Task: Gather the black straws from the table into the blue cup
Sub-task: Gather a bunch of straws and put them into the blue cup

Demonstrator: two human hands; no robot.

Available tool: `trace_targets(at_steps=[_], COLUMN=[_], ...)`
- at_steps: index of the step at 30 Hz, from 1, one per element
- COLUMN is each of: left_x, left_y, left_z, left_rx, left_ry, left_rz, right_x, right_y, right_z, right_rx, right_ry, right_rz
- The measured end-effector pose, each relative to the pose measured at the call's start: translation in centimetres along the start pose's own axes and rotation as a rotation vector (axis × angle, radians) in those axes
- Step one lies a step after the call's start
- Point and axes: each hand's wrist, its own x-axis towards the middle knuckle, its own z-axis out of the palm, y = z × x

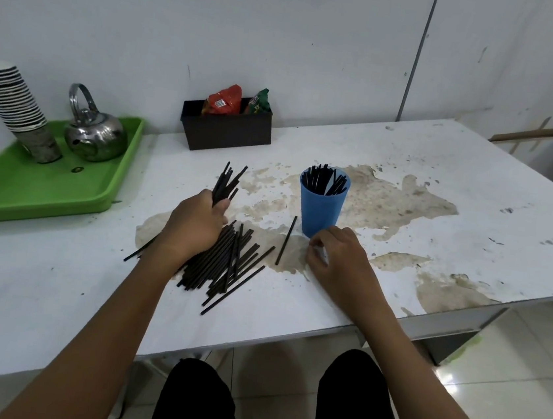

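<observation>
A blue cup [320, 211] stands upright in the middle of the worn white table [444, 180], with several black straws standing in it. A pile of loose black straws [227, 262] lies on the table left of the cup. One single straw [286, 240] lies apart, between the pile and the cup. My left hand [194, 224] grips a bundle of black straws [228, 179] whose ends fan up above the fist. My right hand [339, 254] rests on the table just in front of the cup's base, fingers curled; whether it holds anything I cannot tell.
A green tray [29, 191] at the left carries a steel kettle [96, 133] and a stack of paper cups [18, 107]. A black box [227, 131] with snack packets stands against the wall behind the straws. The table's front edge runs near my knees.
</observation>
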Motion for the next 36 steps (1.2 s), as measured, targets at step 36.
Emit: trace_targets(at_steps=[36], left_x=[-2.9], left_y=[8.3], left_z=[11.8], left_rx=[-0.860], left_ry=[0.405], left_rz=[0.367], right_x=[2.8], right_y=[-2.6], right_z=[-6.9], right_rx=[0.466], right_ry=[0.469], right_rz=[-0.002])
